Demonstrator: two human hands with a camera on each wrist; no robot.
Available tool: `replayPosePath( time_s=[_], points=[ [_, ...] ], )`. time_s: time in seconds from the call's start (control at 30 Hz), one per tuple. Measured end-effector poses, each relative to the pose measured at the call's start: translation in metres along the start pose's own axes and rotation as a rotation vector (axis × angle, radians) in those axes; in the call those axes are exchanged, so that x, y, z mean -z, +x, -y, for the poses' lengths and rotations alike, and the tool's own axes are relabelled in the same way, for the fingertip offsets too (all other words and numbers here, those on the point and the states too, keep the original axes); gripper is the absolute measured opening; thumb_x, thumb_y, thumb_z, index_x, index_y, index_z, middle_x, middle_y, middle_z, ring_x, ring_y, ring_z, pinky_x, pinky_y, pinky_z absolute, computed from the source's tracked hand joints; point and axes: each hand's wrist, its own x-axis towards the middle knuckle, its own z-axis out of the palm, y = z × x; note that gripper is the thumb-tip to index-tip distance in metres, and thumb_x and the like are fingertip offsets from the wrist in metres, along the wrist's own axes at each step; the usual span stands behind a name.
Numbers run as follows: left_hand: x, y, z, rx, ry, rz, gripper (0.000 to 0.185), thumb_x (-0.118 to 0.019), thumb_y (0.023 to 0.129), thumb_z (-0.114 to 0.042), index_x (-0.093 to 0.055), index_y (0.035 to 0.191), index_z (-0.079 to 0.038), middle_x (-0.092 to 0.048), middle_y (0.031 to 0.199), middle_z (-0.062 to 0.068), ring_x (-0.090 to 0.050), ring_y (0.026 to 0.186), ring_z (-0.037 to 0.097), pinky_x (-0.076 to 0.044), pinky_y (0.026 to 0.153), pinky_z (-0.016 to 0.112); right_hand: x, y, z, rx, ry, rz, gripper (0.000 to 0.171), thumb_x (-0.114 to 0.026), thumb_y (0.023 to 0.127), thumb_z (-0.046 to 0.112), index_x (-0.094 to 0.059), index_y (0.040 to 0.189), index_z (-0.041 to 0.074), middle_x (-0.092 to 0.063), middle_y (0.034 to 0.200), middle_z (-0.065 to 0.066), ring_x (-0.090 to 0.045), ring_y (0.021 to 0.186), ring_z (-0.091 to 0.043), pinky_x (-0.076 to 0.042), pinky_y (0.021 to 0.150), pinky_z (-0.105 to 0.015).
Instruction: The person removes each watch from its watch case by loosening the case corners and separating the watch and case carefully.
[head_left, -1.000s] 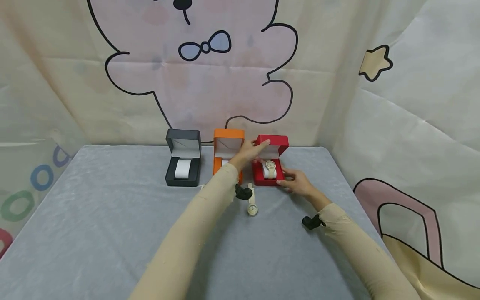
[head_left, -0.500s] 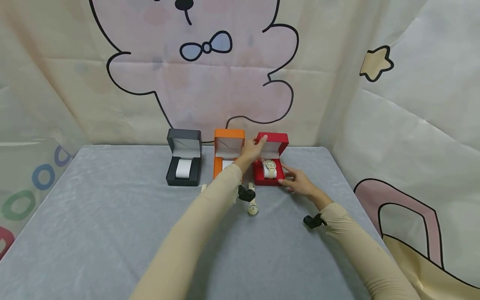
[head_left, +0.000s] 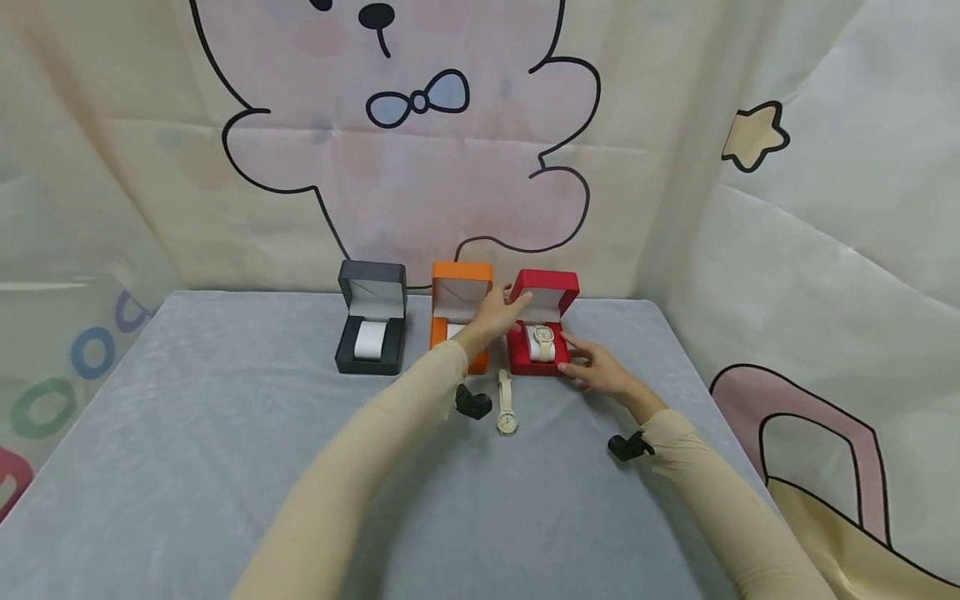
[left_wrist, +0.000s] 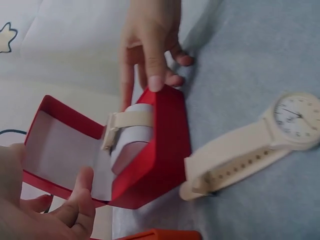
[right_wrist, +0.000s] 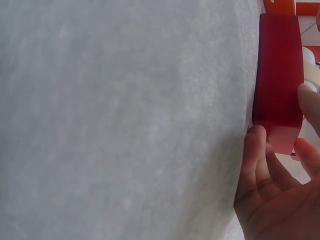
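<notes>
Red box (head_left: pixel 542 333) at the right end of a row of three, open, lid upright, a cream watch (head_left: pixel 543 337) already strapped round its white cushion. Left hand (head_left: pixel 495 312) up at the lid's left edge, thumb and fingers curled on it (left_wrist: pixel 75 200); right hand (head_left: pixel 592 367) at the base's right front corner, fingers pinching the wall (right_wrist: pixel 260 150). Judged from this: watch seated, lid not yet down, so closing left to do. Just left of the red box, an orange box (head_left: pixel 459 312), open, cushion mostly hidden behind the left arm; further left, a black box (head_left: pixel 369 329), open, white cushion bare. In front of the red box, on the grey cloth (head_left: pixel 187 433), a second cream watch (head_left: pixel 506 404) lying flat, unboxed. Count: three boxes, two watches, one boxed and one loose.
</notes>
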Motion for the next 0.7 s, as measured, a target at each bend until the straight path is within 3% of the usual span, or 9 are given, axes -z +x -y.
replayPosePath(
  time_s=[0.2, 0.33, 0.5, 0.7],
  points=[
    [-0.004, -0.007, 0.009, -0.046, 0.013, -0.012, 0.06, -0.054, 0.104, -0.044, -0.036, 0.15, -0.011, -0.056, 0.134, 0.016, -0.071, 0.1, 0.036, -0.053, 0.095, 0.043, 0.002, 0.001, -0.003, -0.015, 0.022, 0.014, 0.074, -0.064, 0.1, 0.018, -0.023, 0.162, 0.013, -0.044, 0.15, -0.033, -0.062, 0.103, -0.03, -0.057, 0.07, -0.031],
    [-0.005, -0.01, 0.016, -0.106, 0.054, -0.018, 0.05, -0.056, 0.103, -0.041, -0.042, 0.14, -0.009, -0.054, 0.136, 0.015, -0.07, 0.1, 0.036, -0.053, 0.089, 0.041, 0.003, 0.0, -0.003, -0.004, 0.022, 0.006, 0.073, -0.063, 0.1, 0.018, -0.024, 0.162, 0.013, -0.043, 0.15, -0.032, -0.061, 0.104, -0.03, -0.056, 0.07, -0.03],
    [-0.005, -0.011, 0.027, -0.172, 0.181, -0.019, 0.044, -0.063, 0.1, -0.035, -0.051, 0.134, -0.009, -0.054, 0.14, 0.014, -0.06, 0.112, 0.029, -0.05, 0.098, 0.044, 0.004, 0.001, -0.005, 0.006, 0.038, 0.008, 0.073, -0.064, 0.1, 0.014, -0.024, 0.161, 0.009, -0.044, 0.149, -0.035, -0.063, 0.099, -0.031, -0.056, 0.068, -0.03],
    [-0.007, -0.011, 0.036, -0.207, 0.239, 0.079, 0.055, -0.068, 0.096, -0.032, -0.051, 0.143, -0.01, -0.054, 0.147, 0.011, -0.054, 0.128, 0.031, -0.046, 0.109, 0.049, 0.002, 0.0, -0.005, -0.001, 0.043, 0.006, 0.073, -0.064, 0.1, 0.016, -0.025, 0.161, 0.009, -0.044, 0.148, -0.034, -0.064, 0.097, -0.029, -0.056, 0.068, -0.032]
  ],
)
